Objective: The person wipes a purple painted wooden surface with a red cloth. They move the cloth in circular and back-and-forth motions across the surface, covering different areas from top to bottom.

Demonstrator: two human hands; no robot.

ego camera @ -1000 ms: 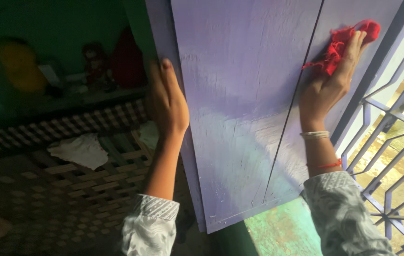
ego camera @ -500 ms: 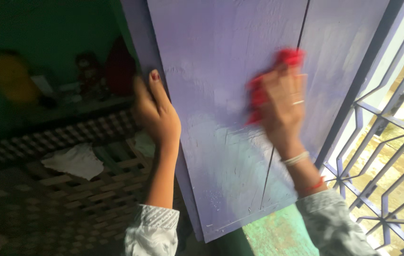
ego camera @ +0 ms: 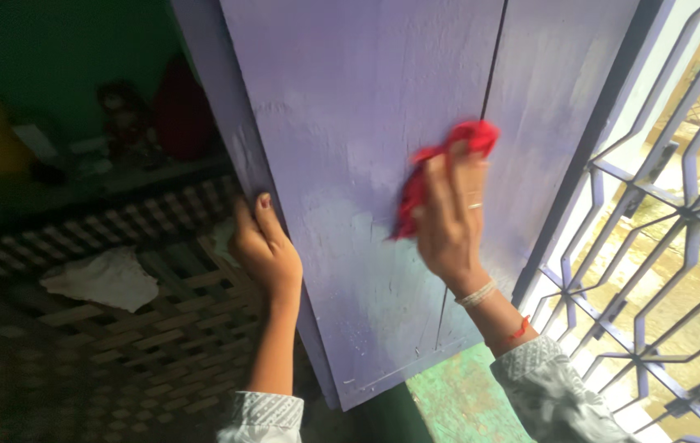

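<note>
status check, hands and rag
Right hand pressing red rag flat on purple shutter. Left hand gripping shutter's edge. Nothing in the way.

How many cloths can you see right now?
2. A red cloth pressed to the purple shutter under the right hand; a white cloth on the lattice at left. Others may be hidden.
</note>
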